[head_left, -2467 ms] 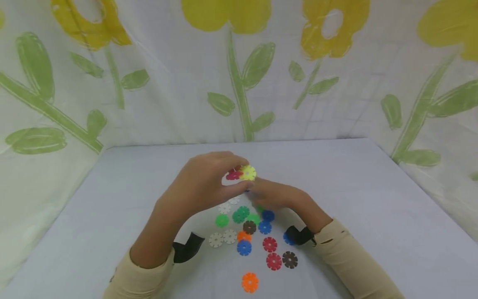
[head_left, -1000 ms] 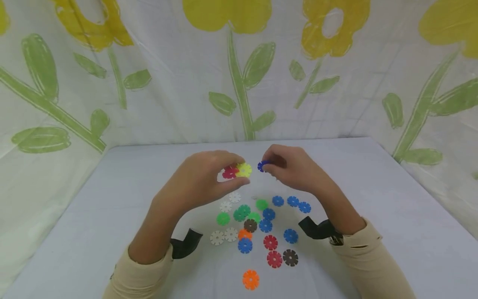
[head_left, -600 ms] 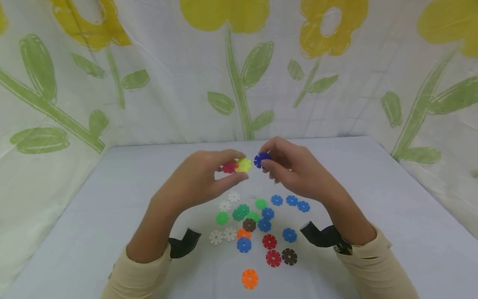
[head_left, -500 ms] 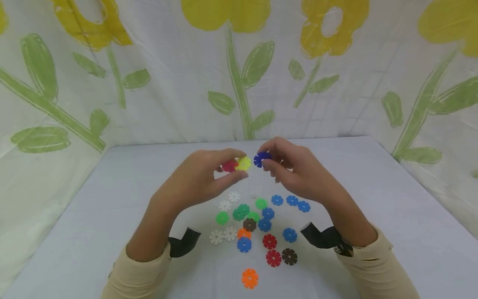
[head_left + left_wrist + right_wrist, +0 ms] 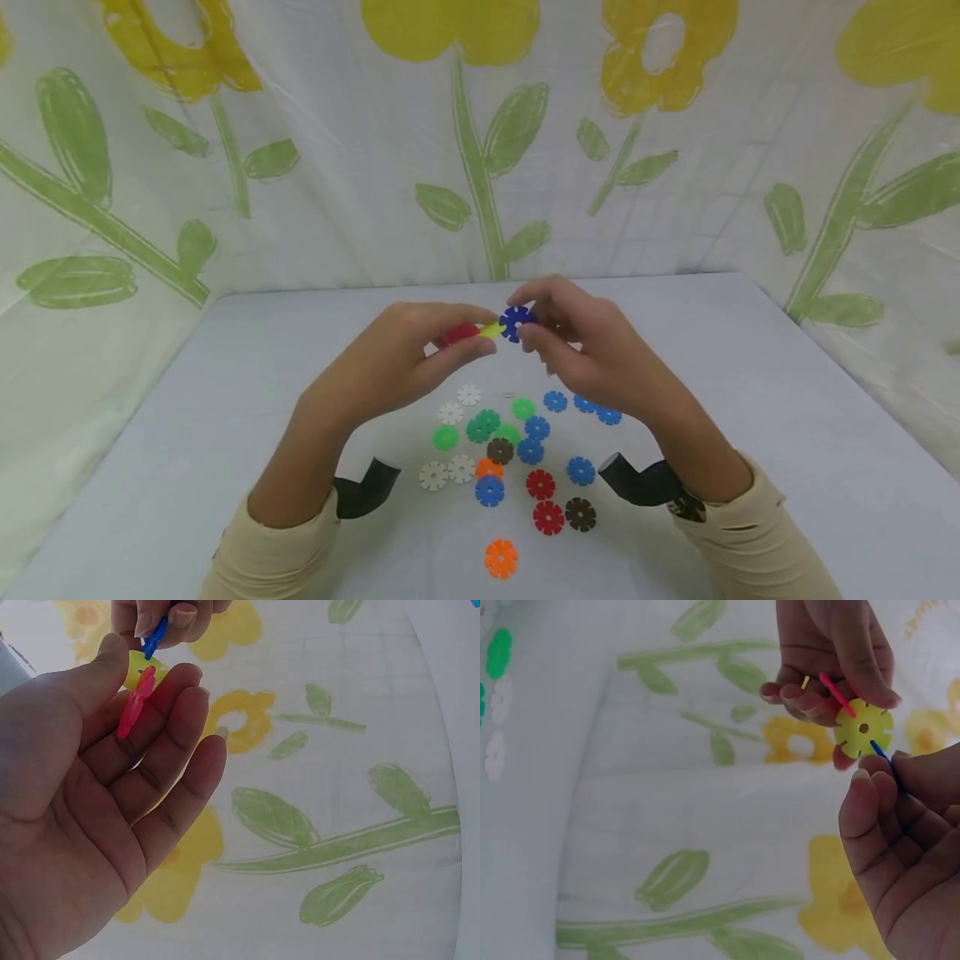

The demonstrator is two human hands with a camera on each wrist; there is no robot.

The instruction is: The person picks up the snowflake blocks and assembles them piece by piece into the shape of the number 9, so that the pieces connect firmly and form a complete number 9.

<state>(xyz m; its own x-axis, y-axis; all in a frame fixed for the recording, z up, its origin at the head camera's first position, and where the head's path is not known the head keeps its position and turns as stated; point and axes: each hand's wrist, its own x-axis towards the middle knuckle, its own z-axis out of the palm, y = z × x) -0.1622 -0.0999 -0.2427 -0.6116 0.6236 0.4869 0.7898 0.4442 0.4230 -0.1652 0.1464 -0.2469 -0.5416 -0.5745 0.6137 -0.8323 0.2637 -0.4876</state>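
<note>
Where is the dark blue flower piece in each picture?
Head: the dark blue piece is pinched by the right hand, above the table middle.
Left wrist: top left, seen edge-on.
Right wrist: right of middle, a thin blue edge.
Shared landmark: the yellow piece that it touches, held by the left hand.

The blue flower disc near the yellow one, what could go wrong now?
1. The blue disc is only pinched at its edge by the right hand, so it might slip and fall among the loose discs on the table.
2. Its edge meets the yellow disc at an angle; if the notches miss, it may not lock.
3. Pushing could loosen the red disc held by the left hand.
</note>
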